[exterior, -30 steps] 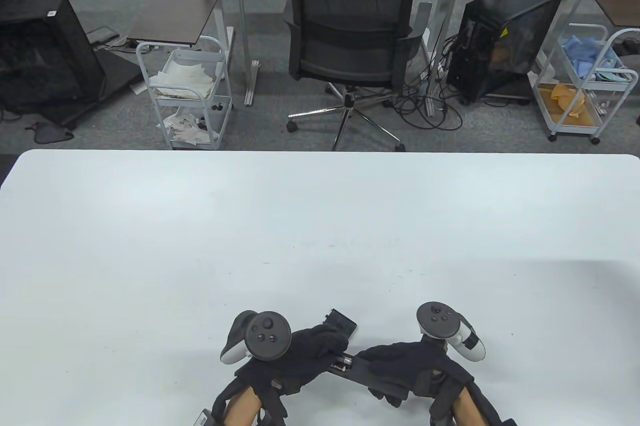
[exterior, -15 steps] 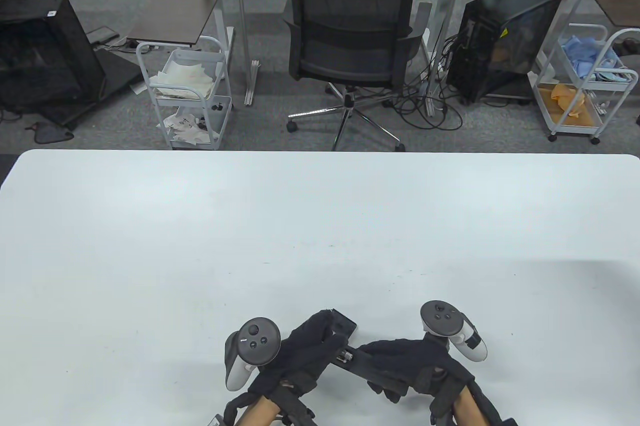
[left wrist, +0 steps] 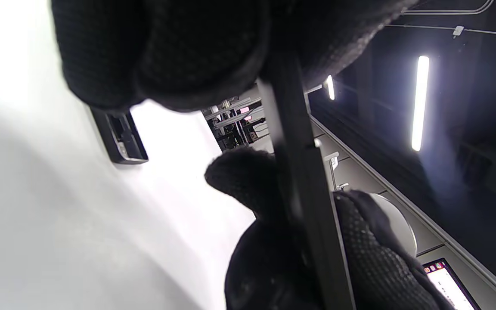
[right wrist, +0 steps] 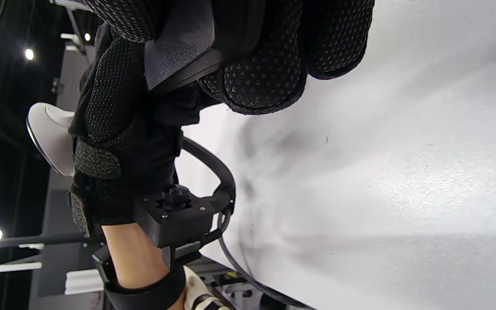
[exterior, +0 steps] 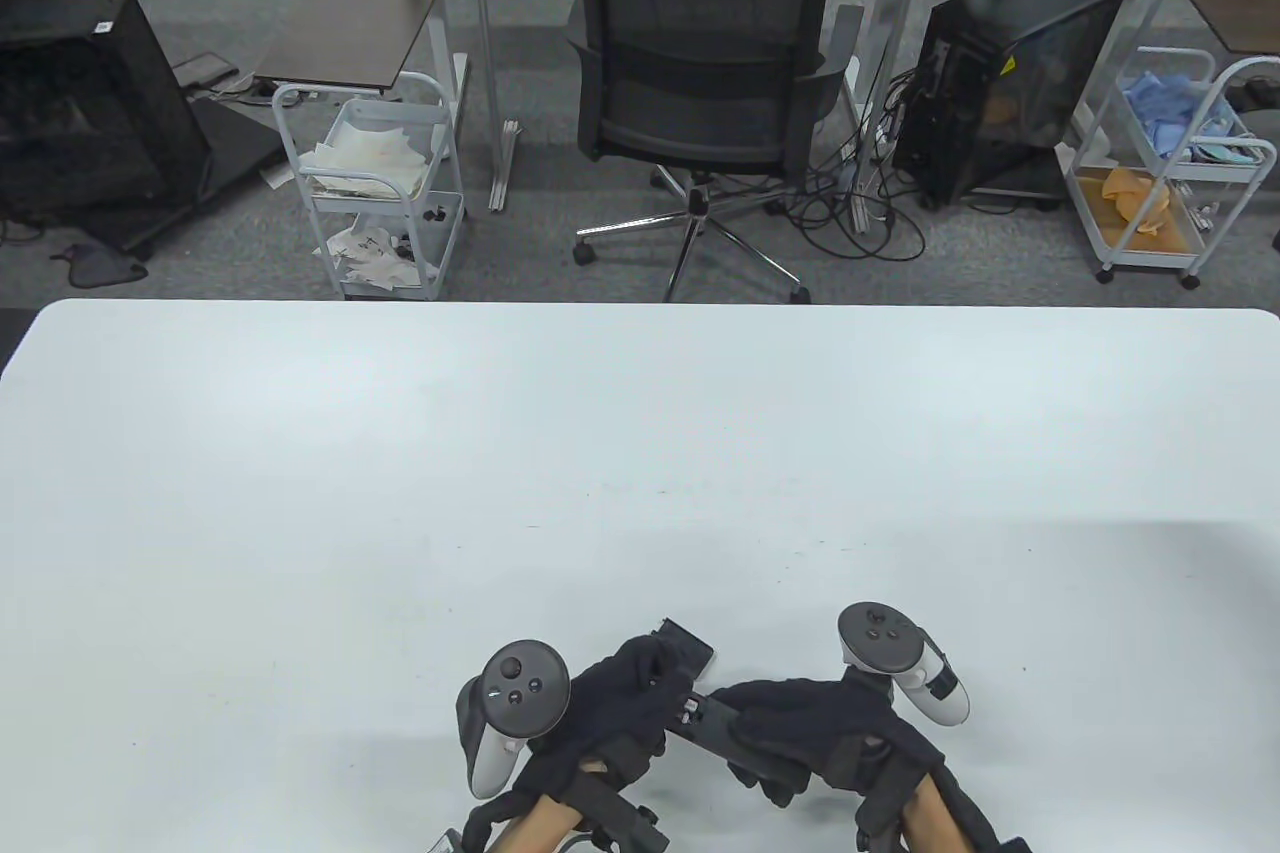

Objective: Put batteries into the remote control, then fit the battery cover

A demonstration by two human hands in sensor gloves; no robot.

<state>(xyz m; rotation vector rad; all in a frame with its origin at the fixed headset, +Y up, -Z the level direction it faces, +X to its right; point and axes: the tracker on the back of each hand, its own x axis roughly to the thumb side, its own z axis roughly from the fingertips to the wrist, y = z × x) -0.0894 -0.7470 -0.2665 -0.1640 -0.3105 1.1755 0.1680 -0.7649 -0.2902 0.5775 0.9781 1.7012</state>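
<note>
The black remote control [exterior: 716,723] is held just above the table near its front edge, back side up. My right hand [exterior: 800,728] grips its right part; the right wrist view shows the fingers [right wrist: 256,73] wrapped around the remote [right wrist: 179,60]. My left hand [exterior: 630,703] grips the remote's left end, over the battery bay, where a little metal [exterior: 688,710] shows. In the left wrist view the remote [left wrist: 304,172] runs edge-on from under my fingers [left wrist: 162,51]. The battery cover [exterior: 688,648] lies on the table just behind my left hand, and it also shows in the left wrist view [left wrist: 121,137].
The white table [exterior: 640,453] stretches far and to both sides of my hands. An office chair [exterior: 700,83] and carts stand beyond its far edge.
My left hand has turned at the wrist and closed further over the remote's battery end, hiding most of the batteries. My right hand has stayed in place.
</note>
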